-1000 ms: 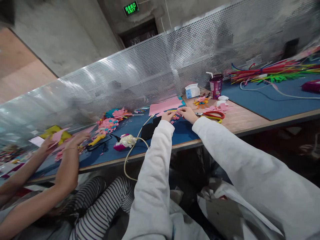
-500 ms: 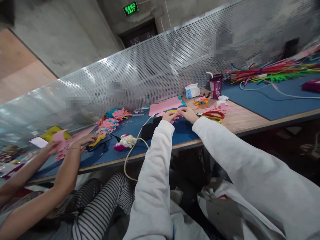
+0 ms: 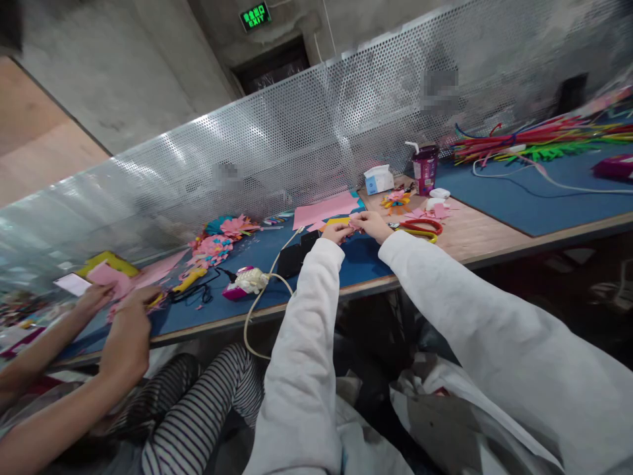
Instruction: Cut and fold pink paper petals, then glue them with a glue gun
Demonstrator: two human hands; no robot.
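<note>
My left hand and my right hand meet above the front part of the blue table mat. Their fingertips are pinched on a small piece of pink paper, mostly hidden by the fingers. Just beyond them lie pink paper sheets and a bit of yellow paper. Scissors with red and yellow handles rest right of my right hand, their blades partly covered by it. A paper flower in pink, orange and blue sits farther back.
A purple cup with a straw, a tissue pack and a white case stand behind. Colourful pipe cleaners lie right. A power strip with a cable is left, near a co-worker's hands and pink paper. A perforated screen backs the table.
My hands stay close together on the pink paper, with slight finger movement. The co-worker's right hand has pulled back left and toward their body, away from the yellow tool on the mat.
</note>
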